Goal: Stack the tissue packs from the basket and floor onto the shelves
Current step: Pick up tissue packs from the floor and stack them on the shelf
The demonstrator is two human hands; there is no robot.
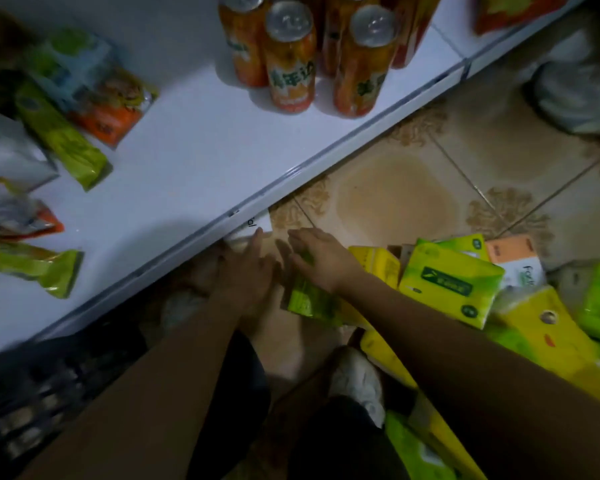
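Left hand (248, 268) flat, straight fingers touching white tissue pack (253, 225) under shelf (187, 161) edge, right hand (317, 254) over green tissue pack (307, 301), grip too blurred to tell, other packs (451, 282) heaped on floor (395, 195) beside

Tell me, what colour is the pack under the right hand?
The pack is lime green with blurred darker print; the head view, the only one, shows it.

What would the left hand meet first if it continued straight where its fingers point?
The left hand would probably meet the white pack below the shelf edge; it may already touch it.
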